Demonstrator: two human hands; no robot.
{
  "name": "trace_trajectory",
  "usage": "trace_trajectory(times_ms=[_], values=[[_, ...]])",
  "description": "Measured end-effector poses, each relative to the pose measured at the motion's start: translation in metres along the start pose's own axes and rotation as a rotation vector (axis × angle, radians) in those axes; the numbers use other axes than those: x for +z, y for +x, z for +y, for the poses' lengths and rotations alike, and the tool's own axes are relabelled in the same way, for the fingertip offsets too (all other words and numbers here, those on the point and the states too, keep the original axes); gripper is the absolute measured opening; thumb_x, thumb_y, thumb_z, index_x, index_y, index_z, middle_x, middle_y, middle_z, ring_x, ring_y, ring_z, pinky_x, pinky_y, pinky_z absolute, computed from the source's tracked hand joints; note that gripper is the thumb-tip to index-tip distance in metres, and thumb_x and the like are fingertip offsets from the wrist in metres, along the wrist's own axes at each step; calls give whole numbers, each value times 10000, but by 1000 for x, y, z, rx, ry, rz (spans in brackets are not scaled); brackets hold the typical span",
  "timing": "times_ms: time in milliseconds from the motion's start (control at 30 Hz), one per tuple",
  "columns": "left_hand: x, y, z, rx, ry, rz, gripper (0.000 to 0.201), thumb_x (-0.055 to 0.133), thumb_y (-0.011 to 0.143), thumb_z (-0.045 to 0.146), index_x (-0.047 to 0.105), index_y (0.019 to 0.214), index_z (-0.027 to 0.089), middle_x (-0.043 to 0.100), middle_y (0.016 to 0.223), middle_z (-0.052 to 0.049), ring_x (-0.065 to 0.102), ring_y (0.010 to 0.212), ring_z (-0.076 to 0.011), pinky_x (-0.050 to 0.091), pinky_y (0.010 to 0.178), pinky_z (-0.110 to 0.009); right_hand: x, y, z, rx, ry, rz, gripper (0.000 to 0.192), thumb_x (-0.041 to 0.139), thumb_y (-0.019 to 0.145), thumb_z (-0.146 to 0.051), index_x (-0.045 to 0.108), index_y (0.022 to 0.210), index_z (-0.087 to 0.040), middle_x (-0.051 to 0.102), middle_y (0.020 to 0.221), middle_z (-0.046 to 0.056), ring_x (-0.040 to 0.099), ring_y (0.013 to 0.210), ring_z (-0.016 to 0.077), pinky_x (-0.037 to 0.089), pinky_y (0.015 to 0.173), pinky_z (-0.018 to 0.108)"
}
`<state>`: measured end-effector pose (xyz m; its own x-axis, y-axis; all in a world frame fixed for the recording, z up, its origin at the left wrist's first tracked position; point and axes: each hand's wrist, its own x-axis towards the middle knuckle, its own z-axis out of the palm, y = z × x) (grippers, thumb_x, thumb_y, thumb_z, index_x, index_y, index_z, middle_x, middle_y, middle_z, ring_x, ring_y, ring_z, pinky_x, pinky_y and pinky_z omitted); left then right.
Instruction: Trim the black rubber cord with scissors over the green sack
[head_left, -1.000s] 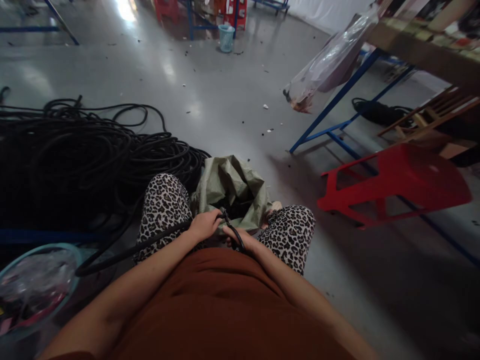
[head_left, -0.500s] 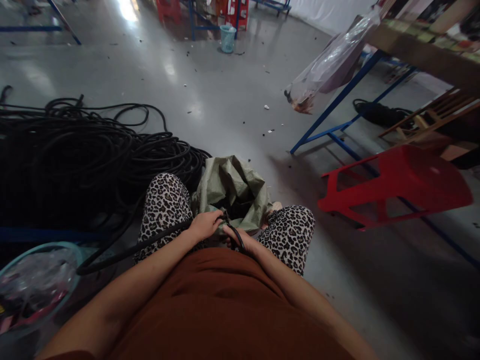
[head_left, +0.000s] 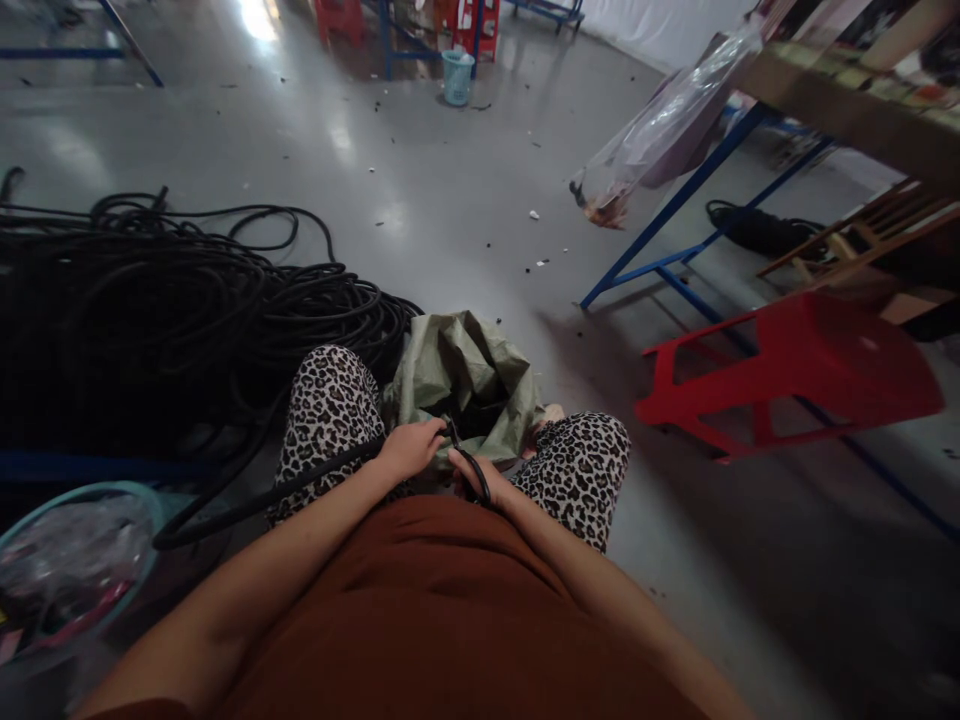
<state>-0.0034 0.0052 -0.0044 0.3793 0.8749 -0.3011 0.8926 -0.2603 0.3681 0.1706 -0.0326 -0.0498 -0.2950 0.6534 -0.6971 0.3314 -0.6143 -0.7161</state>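
While I sit with my knees apart, my left hand [head_left: 409,450] is closed around a black cable [head_left: 300,487], fingers wrapped over it just above my lap. That cable runs from my grip down and to the left across my leopard-print leg [head_left: 326,410] toward the floor. My right hand [head_left: 480,478] sits just beside the left, partly hidden behind my rust-coloured shirt [head_left: 442,610]; a short loop of the same cable curves over it, and I cannot tell how tightly those fingers close. Between my knees, just beyond both hands, stands a green woven sack [head_left: 465,375] with its mouth open. On the left lies a big heap of black cable coils [head_left: 150,310]. A teal basin [head_left: 75,560] sits near left. To the right a red plastic stool [head_left: 795,370] stands beside blue frame legs [head_left: 675,215], and a small bin [head_left: 456,75] stands far off
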Motion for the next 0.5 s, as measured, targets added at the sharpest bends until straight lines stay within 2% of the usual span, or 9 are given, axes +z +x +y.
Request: trace_trajectory(times_ms=[133, 267, 500], values=[[-2, 0, 7, 48, 90, 22, 288, 407, 915, 282, 541, 1158, 205, 659, 1040, -90, 614, 956, -218, 442, 800, -316, -2, 1, 0, -48, -81, 10, 546, 408, 893, -596, 531, 619, -140, 544, 512, 32, 514, 487, 135, 396, 469, 220], [-6, -2, 13, 47, 174, 68, 287, 404, 910, 241, 550, 1141, 153, 632, 1002, -135, 586, 985, -245, 427, 849, -353, -2, -8, -12, 12, 2, 47, 527, 437, 872, -615, 490, 597, -168, 487, 472, -1, 474, 403, 112, 377, 409, 212], [-6, -5, 11, 28, 148, 62, 328, 366, 917, 233, 548, 1186, 182, 633, 991, -126, 601, 929, -228, 439, 818, -341, -2, -14, -18, 56, 125, 27, 498, 486, 846, -622, 464, 613, -183, 426, 422, -31, 425, 356, 99, 367, 372, 211]])
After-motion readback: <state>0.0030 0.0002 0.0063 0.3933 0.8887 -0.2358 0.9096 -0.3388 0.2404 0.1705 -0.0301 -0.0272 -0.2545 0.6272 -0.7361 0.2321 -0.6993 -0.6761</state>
